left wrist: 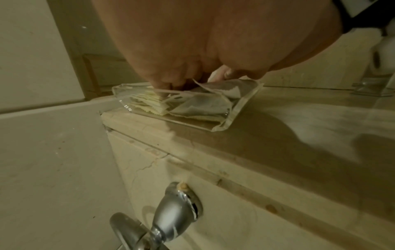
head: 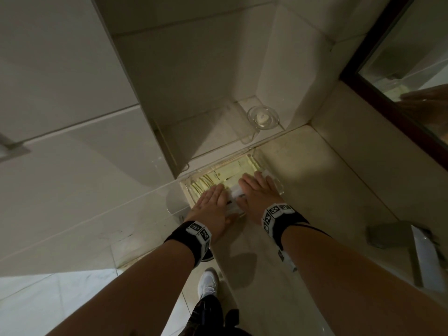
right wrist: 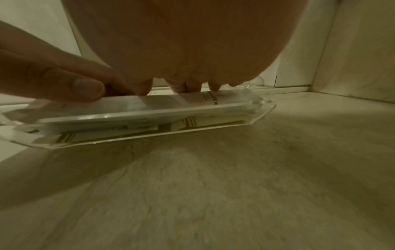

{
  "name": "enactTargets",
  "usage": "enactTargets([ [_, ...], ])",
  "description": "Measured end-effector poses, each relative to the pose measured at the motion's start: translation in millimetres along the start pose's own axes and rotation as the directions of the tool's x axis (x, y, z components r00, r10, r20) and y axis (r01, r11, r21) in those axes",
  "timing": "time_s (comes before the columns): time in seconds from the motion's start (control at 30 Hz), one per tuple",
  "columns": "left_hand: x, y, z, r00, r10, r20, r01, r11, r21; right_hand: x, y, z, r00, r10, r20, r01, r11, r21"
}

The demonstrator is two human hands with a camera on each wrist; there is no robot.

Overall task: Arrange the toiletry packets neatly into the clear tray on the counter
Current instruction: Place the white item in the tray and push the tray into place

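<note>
The clear tray (head: 271, 177) sits at the counter's left edge, below a wall niche. Cream packets with gold stripes (head: 224, 175) lie stacked in it, and a long white packet (head: 236, 197) lies across the top on the near side. My left hand (head: 213, 200) rests flat on the tray's left part, its fingertips (left wrist: 163, 92) pressing the cream packets (left wrist: 147, 104). My right hand (head: 257, 190) lies flat over the right part, its straight fingers (right wrist: 188, 88) pressing the white packet (right wrist: 166, 103) down into the tray (right wrist: 265, 111). Neither hand grips anything.
A clear soap dish (head: 263, 117) stands on a clear shelf (head: 244, 139) in the niche behind the tray. A dark-framed mirror (head: 378, 88) lines the right wall. Grey and metal items (head: 397, 235) lie on the counter at right. A chrome handle (left wrist: 171, 211) juts from the counter's front.
</note>
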State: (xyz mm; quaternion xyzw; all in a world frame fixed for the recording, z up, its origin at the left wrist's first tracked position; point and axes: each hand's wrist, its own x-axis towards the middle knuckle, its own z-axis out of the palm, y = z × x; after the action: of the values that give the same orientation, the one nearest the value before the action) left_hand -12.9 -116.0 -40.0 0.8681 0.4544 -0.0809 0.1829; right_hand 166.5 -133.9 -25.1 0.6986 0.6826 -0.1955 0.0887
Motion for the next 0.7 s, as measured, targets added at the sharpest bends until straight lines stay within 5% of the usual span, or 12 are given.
enactTargets([
  [0.7, -12, 7, -6, 0.991, 0.007, -0.13, -0.01, 1.0, -0.024, -17, 14, 1, 0.998, -0.048, -0.031, 0.049, 0.997, 0.051],
])
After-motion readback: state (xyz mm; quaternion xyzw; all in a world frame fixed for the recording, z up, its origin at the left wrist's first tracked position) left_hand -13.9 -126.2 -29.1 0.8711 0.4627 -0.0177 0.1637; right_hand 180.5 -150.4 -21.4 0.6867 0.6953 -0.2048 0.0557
